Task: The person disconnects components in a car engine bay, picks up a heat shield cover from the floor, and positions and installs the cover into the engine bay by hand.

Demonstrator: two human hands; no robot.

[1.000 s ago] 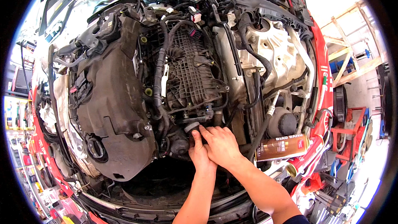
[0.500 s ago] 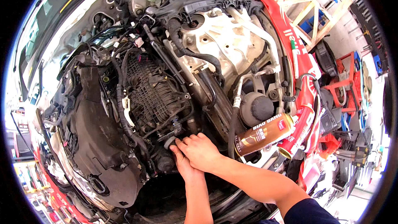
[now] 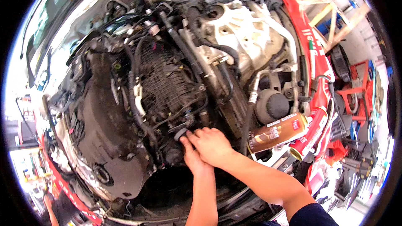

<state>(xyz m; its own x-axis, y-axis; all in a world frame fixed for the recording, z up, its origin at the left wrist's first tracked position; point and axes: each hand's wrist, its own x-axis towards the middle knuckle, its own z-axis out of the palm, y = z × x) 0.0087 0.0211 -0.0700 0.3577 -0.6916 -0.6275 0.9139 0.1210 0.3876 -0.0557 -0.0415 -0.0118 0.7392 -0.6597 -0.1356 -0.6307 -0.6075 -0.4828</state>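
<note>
Both my hands are together at the front of the engine, beside a short grey ring-shaped part (image 3: 180, 134) at the end of the black ribbed intake manifold (image 3: 161, 86). My left hand (image 3: 196, 157) comes from below, its thumb against the ring's edge and its fingers closed. Over it lies my right hand (image 3: 212, 145), fingers bent around the ring's near side; their tips are partly hidden. Just below the ring sits a dark rounded housing (image 3: 173, 155).
To the right, a brown spray can (image 3: 278, 132) and a red can (image 3: 309, 136) lie on the car's front edge, by a red fender cover (image 3: 307, 37). A black plastic cover (image 3: 102, 121) is at left. Another person's arm (image 3: 51, 211) shows at lower left.
The view has shifted, so the engine bay sits a little further right. Both hands stay at the grey ring. Another person's arm has come into view at lower left.
</note>
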